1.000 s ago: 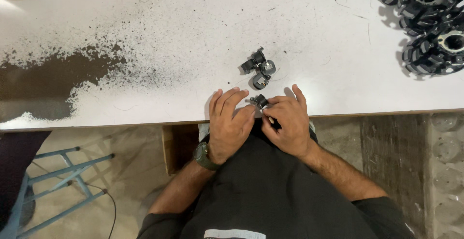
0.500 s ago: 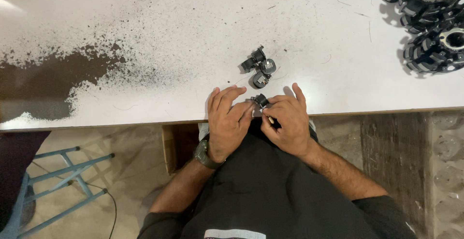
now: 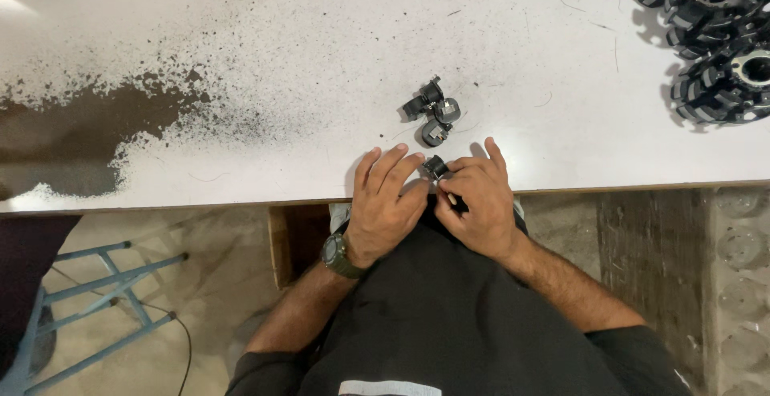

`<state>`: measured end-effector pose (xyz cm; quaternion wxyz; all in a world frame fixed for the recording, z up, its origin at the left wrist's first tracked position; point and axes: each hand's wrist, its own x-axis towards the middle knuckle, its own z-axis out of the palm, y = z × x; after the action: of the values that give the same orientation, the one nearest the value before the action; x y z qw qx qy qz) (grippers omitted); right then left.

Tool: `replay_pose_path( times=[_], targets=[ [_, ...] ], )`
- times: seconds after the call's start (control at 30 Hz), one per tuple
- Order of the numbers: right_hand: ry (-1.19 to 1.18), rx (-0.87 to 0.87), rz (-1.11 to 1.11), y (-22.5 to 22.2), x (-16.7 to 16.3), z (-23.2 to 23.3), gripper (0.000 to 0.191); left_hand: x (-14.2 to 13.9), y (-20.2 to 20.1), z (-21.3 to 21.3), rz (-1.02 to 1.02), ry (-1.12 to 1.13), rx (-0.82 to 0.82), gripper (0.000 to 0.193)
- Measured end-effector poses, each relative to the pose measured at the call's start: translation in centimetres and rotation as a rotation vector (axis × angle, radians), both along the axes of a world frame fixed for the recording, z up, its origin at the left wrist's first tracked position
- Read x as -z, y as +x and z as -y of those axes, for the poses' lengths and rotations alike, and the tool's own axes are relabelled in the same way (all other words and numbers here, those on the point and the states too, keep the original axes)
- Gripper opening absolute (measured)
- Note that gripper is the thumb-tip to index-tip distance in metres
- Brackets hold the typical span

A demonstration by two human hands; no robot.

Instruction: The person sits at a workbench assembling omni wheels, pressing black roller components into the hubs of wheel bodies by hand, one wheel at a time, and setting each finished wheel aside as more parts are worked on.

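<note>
— What are the hands doing?
— The left hand (image 3: pixel 385 208) and right hand (image 3: pixel 479 204) meet at the near edge of the white worktop (image 3: pixel 321 59), both grasping one small black part (image 3: pixel 435 167) between the fingertips.
— Anything else close by?
— Three similar black parts (image 3: pixel 433 111) lie just beyond the fingers. A heap of black parts (image 3: pixel 714 35) sits at the far right, well apart.

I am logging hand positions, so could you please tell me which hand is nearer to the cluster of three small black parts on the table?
Right. The right hand lies just below the cluster of three small black parts; the left hand sits below and further left.
</note>
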<state>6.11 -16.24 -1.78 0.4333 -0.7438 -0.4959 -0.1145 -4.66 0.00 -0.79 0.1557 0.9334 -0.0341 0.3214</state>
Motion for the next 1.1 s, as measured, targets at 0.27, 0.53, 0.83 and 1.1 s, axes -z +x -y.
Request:
replay_pose_path(
  times=[0.27,0.53,0.83,1.1],
  targets=[
    [-0.006,-0.018,-0.013,0.0,-0.2,0.2,0.028,-0.6,0.7,0.3,0.027,-0.181,-0.059,0.015],
    [-0.010,-0.019,-0.001,0.2,0.1,0.2,0.029,-0.9,0.5,0.3,-0.140,-0.327,-0.099,0.010],
    [0.044,-0.113,0.052,0.0,0.9,0.8,0.036,-0.8,0.6,0.3,-0.127,-0.356,-0.079,0.011],
    [0.020,-0.058,0.075,-0.1,0.2,0.3,0.030,-0.7,0.5,0.2,-0.129,-0.386,-0.058,0.013]
  ],
)
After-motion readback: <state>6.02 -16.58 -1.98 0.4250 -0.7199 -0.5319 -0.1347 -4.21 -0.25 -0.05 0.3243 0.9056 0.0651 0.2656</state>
